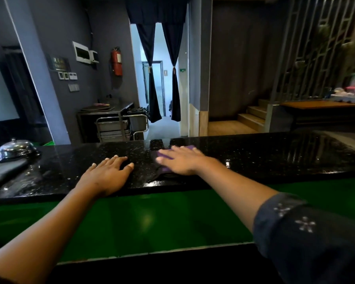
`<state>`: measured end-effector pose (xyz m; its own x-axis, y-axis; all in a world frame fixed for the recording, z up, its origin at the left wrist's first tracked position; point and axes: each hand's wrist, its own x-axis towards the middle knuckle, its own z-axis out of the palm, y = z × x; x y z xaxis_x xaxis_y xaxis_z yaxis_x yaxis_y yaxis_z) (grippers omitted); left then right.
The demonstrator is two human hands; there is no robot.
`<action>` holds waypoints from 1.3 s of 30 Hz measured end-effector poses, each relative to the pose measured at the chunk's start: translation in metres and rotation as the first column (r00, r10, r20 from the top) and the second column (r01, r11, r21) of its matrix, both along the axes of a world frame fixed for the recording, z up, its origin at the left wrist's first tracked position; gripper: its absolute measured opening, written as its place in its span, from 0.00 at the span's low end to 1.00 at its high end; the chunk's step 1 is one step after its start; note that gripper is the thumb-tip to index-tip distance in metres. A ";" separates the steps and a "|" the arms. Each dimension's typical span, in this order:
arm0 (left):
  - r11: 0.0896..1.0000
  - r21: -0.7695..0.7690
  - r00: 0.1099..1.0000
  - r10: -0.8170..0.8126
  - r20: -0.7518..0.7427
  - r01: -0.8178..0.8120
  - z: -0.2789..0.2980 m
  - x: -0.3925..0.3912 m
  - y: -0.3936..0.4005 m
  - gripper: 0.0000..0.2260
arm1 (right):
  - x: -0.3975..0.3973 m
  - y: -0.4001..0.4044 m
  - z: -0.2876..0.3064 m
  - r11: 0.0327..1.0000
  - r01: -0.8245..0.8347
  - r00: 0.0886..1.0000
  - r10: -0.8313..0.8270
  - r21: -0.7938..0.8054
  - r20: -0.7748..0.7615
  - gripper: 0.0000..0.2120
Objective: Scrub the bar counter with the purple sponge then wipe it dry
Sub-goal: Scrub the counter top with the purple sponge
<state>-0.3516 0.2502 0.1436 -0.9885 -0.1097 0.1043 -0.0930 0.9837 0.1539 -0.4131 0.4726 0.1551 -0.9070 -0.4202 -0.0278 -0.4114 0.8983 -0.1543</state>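
L hand [108, 174] flat on bar counter [264, 154], R hand [182, 160] flat atop purple sponge [190, 148]

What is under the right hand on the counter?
The purple sponge lies flat on the wet black counter beneath the right hand. Only its far corner and left edge show; the hand covers the rest.

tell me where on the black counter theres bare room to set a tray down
The long stretch of glossy black stone counter right of the right hand and the flat purple sponge under it is bare. A narrower patch lies between the left hand and the folded grey cloth. The far left, with the steel dome cover, is crowded.
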 end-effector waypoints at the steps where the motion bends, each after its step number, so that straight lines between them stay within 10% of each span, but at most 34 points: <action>1: 1.000 -0.002 1.000 -0.002 -0.002 0.002 0.000 0.001 0.000 0.27 | -0.005 0.022 0.000 0.999 0.040 0.999 -0.040 0.000 -0.011 0.32; 10: 0.999 -0.001 0.998 0.044 -0.052 -0.044 -0.005 0.000 0.007 0.27 | -0.043 0.101 0.012 0.838 0.542 0.837 -0.545 0.068 0.055 0.32; 22: 0.999 0.021 0.999 0.043 0.003 -0.043 -0.001 0.005 0.007 0.27 | 0.023 -0.020 -0.006 0.985 -0.172 0.985 0.172 -0.019 0.023 0.33; 39: 1.000 0.010 1.000 0.022 0.016 -0.022 -0.003 -0.001 0.000 0.25 | -0.104 0.007 0.008 1.000 0.023 0.999 -0.023 0.015 0.025 0.32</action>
